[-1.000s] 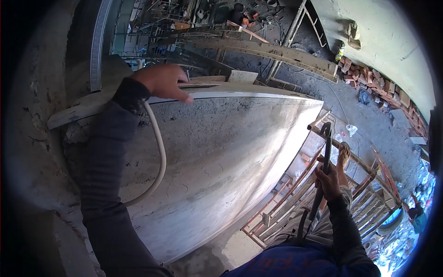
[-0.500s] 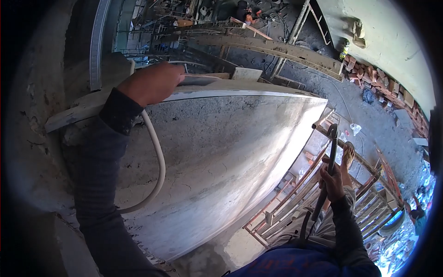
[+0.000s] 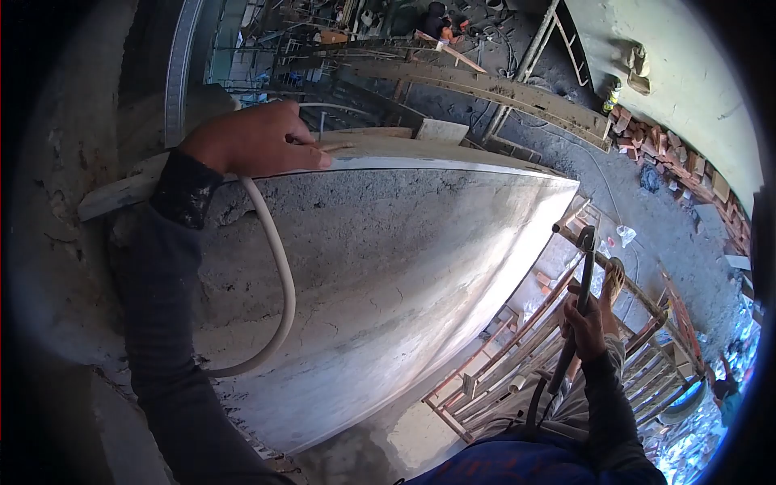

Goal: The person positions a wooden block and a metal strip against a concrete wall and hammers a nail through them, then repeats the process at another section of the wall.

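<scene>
I read the left hand [image 3: 250, 141] as sitting on the top edge of the wall [image 3: 404, 267], fingers folded down over the hose [image 3: 279, 275] and pressing it against that edge; the grip looks closed, though the palm hides exactly how the hose lies under it; from the wrist the hose drops in a loose loop down the wall face and curves back toward the lower left, where the sleeve covers it; a thinner pale line arcs out beyond the knuckles, and I cannot tell whether it is the same hose; a plank [image 3: 121, 194] juts out just below the wrist; the right hand [image 3: 586, 327] is low and well apart from the wall, wrapped tight round the shaft of a black tool [image 3: 580, 275] held upright beside the scaffold [image 3: 501, 364]; its hooked head is near a scaffold rail, and I cannot say whether it touches; a foot [image 3: 612, 279] rests on a rail close behind it; my judgement is that the step in hand is fixing the hose at the wall top, with the tool idle in the other hand; the next move, as I see it, calls for a firm hold on the edge, slack in the loop, and steady footing, since the ground and bricks [image 3: 671, 153] lie far below
</scene>
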The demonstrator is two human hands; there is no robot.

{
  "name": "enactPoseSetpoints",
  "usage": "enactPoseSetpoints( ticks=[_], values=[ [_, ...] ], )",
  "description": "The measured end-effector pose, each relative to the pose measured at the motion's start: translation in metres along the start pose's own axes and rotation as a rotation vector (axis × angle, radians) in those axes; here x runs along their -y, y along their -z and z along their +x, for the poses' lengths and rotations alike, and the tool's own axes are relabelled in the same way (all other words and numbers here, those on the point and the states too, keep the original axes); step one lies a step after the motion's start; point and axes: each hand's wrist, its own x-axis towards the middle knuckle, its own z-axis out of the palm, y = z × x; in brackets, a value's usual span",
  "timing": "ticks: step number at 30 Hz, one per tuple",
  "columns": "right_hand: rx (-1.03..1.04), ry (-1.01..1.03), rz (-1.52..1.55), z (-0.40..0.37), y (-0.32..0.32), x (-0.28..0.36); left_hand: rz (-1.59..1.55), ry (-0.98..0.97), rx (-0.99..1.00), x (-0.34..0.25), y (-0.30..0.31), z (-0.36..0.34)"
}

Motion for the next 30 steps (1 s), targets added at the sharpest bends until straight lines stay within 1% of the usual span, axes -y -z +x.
enactPoseSetpoints(
  ticks=[3, 5, 6, 9, 12, 15, 19, 23, 24, 27, 30],
  values=[
    [-0.007, -0.002, 0.02, 0.003, 0.003, -0.003, -0.081, -0.065, -0.008, 0.013, -0.001, 0.003],
    [-0.013, -0.003, 0.037, 0.004, 0.005, -0.003, 0.123, -0.346, -0.034, 0.03, -0.006, 0.014],
    [-0.016, -0.002, 0.044, 0.004, 0.006, -0.003, 0.227, -0.485, -0.046, 0.026, -0.003, 0.015],
    [-0.025, -0.011, 0.051, 0.007, 0.007, -0.003, -0.18, 0.071, 0.033, 0.009, 0.0, 0.004],
    [-0.022, -0.007, -0.019, 0.011, 0.005, 0.005, -0.085, 0.056, -0.011, 0.004, 0.001, 0.004],
    [-0.002, 0.032, -0.1, 0.018, 0.004, 0.013, -0.032, 0.08, 0.011, 0.004, 0.001, 0.005],
    [0.026, 0.034, -0.234, 0.033, -0.003, 0.035, -0.042, 0.066, -0.008, 0.002, -0.001, -0.001],
    [0.03, 0.399, -0.587, 0.059, -0.008, 0.057, -0.056, 0.087, -0.018, 0.001, -0.002, 0.001],
    [0.042, 0.269, -0.501, 0.061, -0.012, 0.067, -0.071, 0.097, -0.019, 0.001, -0.003, 0.002],
    [0.079, 0.218, -0.531, 0.061, -0.031, 0.098, 0.002, 0.115, 0.008, -0.004, 0.002, 0.001],
    [0.078, 0.214, -0.427, 0.058, -0.051, 0.114, -0.015, 0.126, 0.009, -0.005, 0.003, 0.0]
  ],
)
